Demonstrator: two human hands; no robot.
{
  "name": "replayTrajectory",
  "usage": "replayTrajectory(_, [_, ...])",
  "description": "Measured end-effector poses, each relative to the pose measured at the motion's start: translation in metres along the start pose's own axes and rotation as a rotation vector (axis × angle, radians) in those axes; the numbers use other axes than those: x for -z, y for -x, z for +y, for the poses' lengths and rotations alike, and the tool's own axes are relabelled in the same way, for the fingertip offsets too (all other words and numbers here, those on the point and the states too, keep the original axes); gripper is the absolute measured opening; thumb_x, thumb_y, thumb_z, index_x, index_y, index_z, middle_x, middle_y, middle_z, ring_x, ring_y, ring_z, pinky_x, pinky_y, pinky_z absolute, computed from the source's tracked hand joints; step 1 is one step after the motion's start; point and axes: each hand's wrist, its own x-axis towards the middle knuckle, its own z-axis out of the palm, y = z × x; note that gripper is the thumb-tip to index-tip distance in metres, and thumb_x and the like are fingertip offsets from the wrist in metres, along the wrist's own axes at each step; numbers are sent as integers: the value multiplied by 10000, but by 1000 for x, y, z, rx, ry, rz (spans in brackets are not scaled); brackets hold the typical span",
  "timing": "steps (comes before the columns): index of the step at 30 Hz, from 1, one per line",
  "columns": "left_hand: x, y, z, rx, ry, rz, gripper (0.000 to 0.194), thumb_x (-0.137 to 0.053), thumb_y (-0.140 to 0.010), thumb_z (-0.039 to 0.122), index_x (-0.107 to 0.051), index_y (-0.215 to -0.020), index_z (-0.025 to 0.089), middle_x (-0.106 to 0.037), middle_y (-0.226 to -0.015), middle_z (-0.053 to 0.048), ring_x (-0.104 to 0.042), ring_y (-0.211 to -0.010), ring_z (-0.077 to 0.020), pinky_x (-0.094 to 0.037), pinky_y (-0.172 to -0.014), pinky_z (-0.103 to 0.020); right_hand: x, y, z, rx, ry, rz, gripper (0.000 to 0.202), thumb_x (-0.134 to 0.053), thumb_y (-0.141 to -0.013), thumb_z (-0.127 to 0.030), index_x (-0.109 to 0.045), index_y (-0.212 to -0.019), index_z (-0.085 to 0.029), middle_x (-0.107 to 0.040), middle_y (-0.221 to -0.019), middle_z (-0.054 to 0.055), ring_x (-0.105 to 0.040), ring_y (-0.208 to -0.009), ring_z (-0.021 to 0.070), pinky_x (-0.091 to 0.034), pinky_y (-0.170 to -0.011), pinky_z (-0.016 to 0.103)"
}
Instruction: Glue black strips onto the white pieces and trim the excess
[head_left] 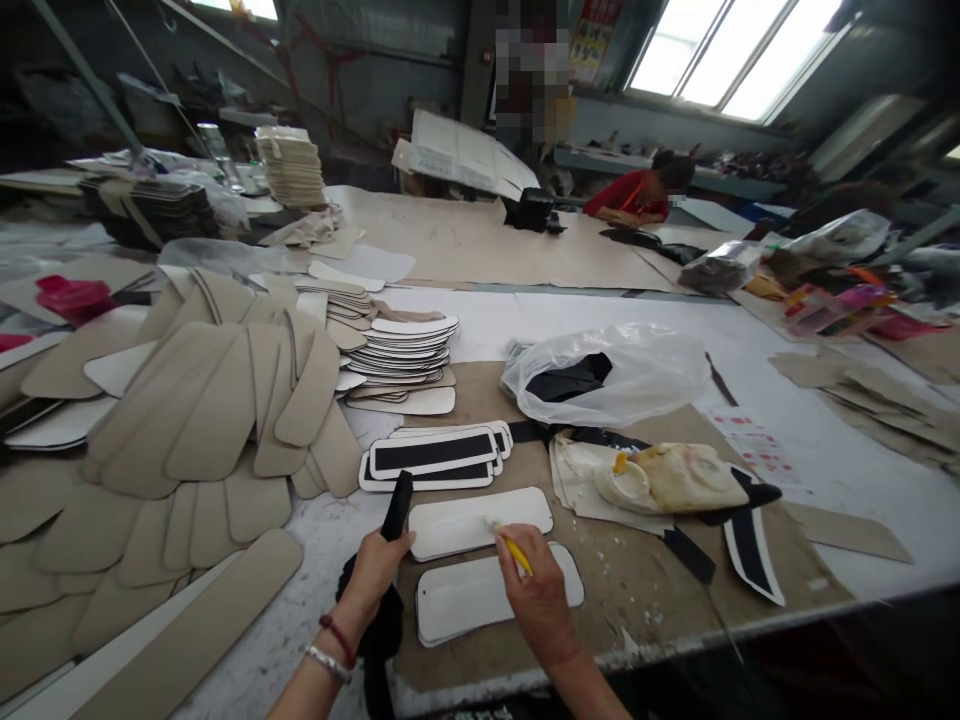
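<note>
My right hand [534, 590] is closed round a small brush with a yellow handle [517, 556]; its bristles are at the upper white panel [450, 524]. My left hand [379, 570] grips a black strip [397, 508] beside the left end of that panel, and dark material hangs below the hand. A lower white panel [461, 598] lies nearer to me, partly covered by my right hand. Behind them sit stacked white panels with black centres [433, 453]. To the right, a stained cream container [690, 478] rests on its side.
Beige panels [217, 420] pile up at the left, beside a white-edged stack [409, 350]. A clear plastic bag [637, 385] with black material lies behind the brown board [600, 600]. A person in red [634, 203] leans over the far table.
</note>
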Motion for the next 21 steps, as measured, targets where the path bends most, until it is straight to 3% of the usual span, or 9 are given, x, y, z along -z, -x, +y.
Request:
replayTrajectory(5, [1,3,-3,37,-32,4,306,-597,-611,421,-609,-651,118,-508,-444,2,-471,-480,-154,-346,-464,-256,-47,-8,-36,-266,-379,-24,182,-467,-843,-310,-587,-830,-174,-606,-806,46,-586,-756,157,-496,-687,279])
replayTrajectory(7, [1,4,-3,51,-51,7,304,-592,-606,428,-590,-619,125,-466,-404,14,-446,-449,-150,-324,-440,-258,-55,-11,-34,-283,-386,-37,195,-474,-834,-319,-595,-808,-167,-610,-790,45,-586,-733,156,-491,-685,282])
replayTrajectory(9, [0,4,-2,62,-69,9,299,-589,-600,433,-573,-592,134,-432,-378,24,-426,-427,-148,-307,-426,-260,-49,-13,-22,-253,-297,-4,193,-476,-830,-309,-599,-793,-166,-604,-787,50,-578,-737,159,-481,-697,291])
replayTrajectory(11, [-2,3,-1,71,-82,11,298,-590,-592,438,-560,-574,143,-403,-361,32,-408,-410,-145,-293,-417,-262,-26,-14,-7,-196,-165,83,180,-469,-834,-292,-595,-808,-166,-593,-802,57,-566,-766,165,-470,-725,304])
replayTrajectory(16, [2,7,5,77,-88,-2,357,-591,-573,499,-555,-588,145,-363,-350,51,-351,-373,-127,-256,-397,-261,66,-13,14,-61,103,242,155,-477,-834,-282,-577,-880,-173,-578,-851,68,-543,-837,179,-441,-796,340])
replayTrajectory(19, [20,14,14,72,-90,7,408,-596,-559,536,-570,-639,137,-407,-386,42,-365,-390,-128,-269,-405,-261,105,-9,14,-102,193,233,196,-442,-848,-324,-566,-842,-172,-568,-828,68,-531,-821,188,-426,-784,351])
replayTrajectory(21, [39,22,22,50,-123,61,417,-606,-554,528,-580,-687,133,-463,-435,25,-399,-426,-135,-299,-427,-260,117,-3,14,-152,217,211,234,-408,-858,-354,-553,-836,-172,-568,-838,73,-525,-829,195,-414,-777,350])
